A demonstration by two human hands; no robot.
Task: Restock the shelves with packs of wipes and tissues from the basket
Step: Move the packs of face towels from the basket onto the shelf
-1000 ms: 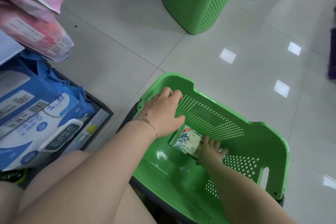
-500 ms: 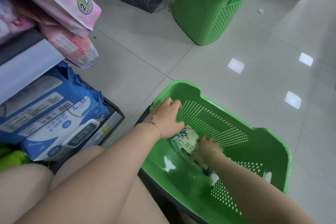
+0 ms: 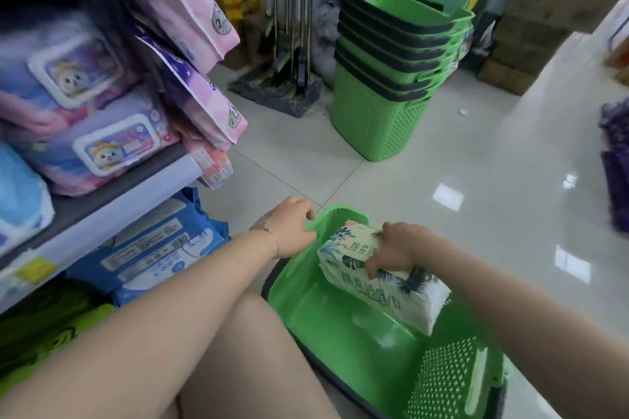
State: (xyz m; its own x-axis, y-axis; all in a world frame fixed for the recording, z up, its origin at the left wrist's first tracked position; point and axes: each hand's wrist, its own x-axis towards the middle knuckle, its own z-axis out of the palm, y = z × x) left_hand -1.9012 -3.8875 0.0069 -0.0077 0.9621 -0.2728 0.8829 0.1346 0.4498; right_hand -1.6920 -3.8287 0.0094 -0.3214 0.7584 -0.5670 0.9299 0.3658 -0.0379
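A green plastic basket (image 3: 343, 326) sits tipped on the floor in front of me. My right hand (image 3: 396, 248) grips a white tissue pack (image 3: 381, 282) printed with dark leaves and holds it above the basket's inside. My left hand (image 3: 289, 228) holds the basket's near rim, its fingers curled over the edge. On the left stand the shelves (image 3: 102, 204), with pink and purple wipes packs (image 3: 112, 146) on the upper board and blue wipes packs (image 3: 163, 248) below.
A stack of green baskets (image 3: 391, 78) stands on the tiled floor ahead. Mop handles on a dark base (image 3: 289, 78) rise behind it. Cardboard boxes (image 3: 524, 54) sit at the far right. My bare knee (image 3: 245, 350) is beside the basket.
My right hand has lifted the tissue pack up off the basket's bottom. The view has swung upward, showing more of the shelves and the room. My left hand stays on the rim.
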